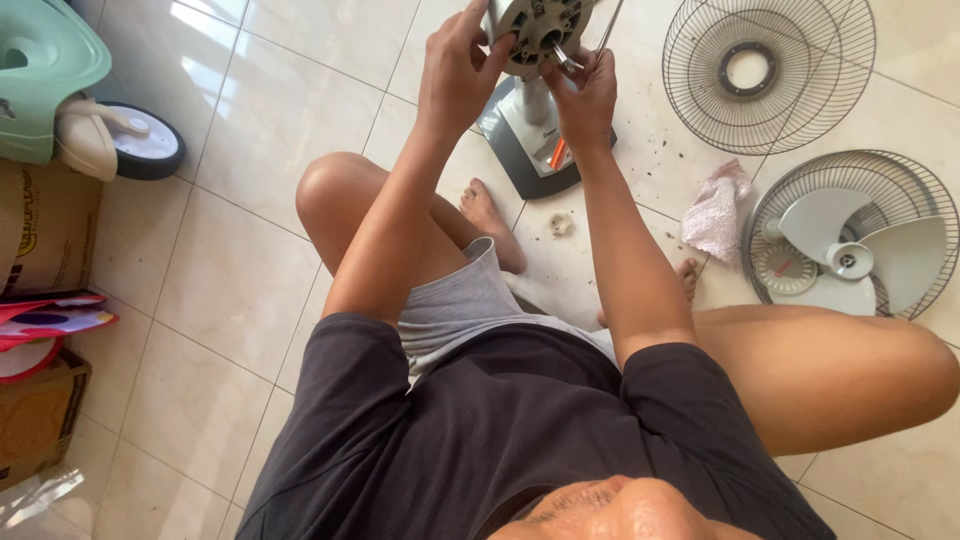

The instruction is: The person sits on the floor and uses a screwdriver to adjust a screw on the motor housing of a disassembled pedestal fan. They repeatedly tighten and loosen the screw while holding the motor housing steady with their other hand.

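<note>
A grey fan motor head (538,30) stands on its white neck over a dark grey base (520,150) on the tiled floor in front of me. My left hand (455,70) grips the left side of the motor head. My right hand (585,95) is closed on a thin metal tool (605,30) whose tip meets the motor's face. I sit on the floor with both knees spread around the fan.
A round wire fan guard (768,70) lies at the upper right. Below it the other guard (900,175) holds the pale fan blade (850,255). A pink cloth (715,210) lies between. A green toy vehicle (50,80) and cardboard boxes (40,230) sit left.
</note>
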